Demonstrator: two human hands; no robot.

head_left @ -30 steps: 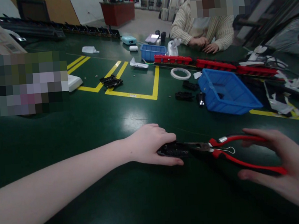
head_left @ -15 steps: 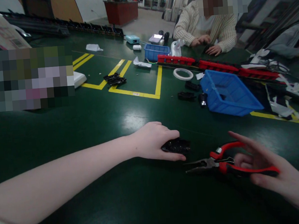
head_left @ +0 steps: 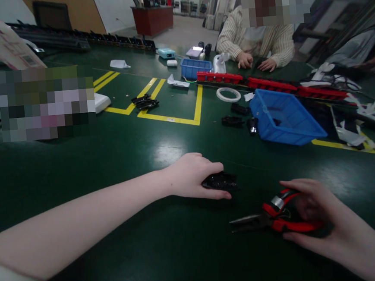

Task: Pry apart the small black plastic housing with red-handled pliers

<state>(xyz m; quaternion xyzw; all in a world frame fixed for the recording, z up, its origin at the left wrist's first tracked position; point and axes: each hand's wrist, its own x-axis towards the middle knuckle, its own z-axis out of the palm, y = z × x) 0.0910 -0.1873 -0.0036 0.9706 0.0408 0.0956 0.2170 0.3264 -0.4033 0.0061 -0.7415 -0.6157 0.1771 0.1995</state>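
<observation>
Head view: outstretched left hand pinches black part; right fingers seemingly wrap pliers.

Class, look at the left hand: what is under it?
A black part sticks out from the left hand, with the green table around it. The hand covers the part's other end and the table beneath the palm, so those cannot be seen.

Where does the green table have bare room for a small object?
Bare tabletop lies between the left hand and the yellow tape outline, and on the near side of the pliers. It is crowded around the large blue bin: black parts at its left, red strips behind.
</observation>
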